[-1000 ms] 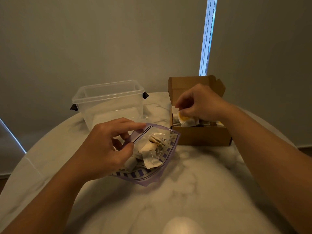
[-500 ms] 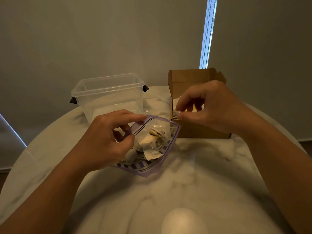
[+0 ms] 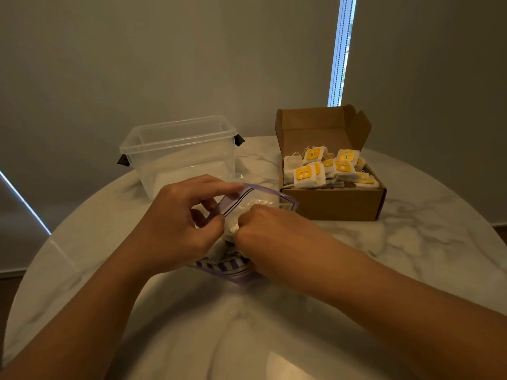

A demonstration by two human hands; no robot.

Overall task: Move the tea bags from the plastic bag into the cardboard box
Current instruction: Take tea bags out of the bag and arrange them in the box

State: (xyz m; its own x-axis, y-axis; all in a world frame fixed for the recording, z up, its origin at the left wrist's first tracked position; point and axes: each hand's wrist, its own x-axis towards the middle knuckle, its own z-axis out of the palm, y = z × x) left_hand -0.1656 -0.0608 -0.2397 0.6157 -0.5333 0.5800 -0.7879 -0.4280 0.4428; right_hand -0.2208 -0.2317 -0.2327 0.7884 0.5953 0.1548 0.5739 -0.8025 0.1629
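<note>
Pinching the rim of the zip-top plastic bag point(image 3: 256, 198) between thumb and forefinger, our left hand point(image 3: 175, 223) holds it open just in front of the cardboard box point(image 3: 332, 204). Our right hand point(image 3: 270, 234) reaches inside, fingers curled; we cannot tell what they grip. Yellow-tagged tea bags point(image 3: 323, 169) fill the box; a clear tub point(image 3: 181, 149) stands left of it.

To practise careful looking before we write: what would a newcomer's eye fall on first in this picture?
The open cardboard box at right rear, heaped with yellow-tagged tea bags, stands out most. At centre, the grip of the left hand pinches the plastic bag open while the right hand reaches inside, fingers curled. A clear plastic tub sits at left rear on the marble table.
</note>
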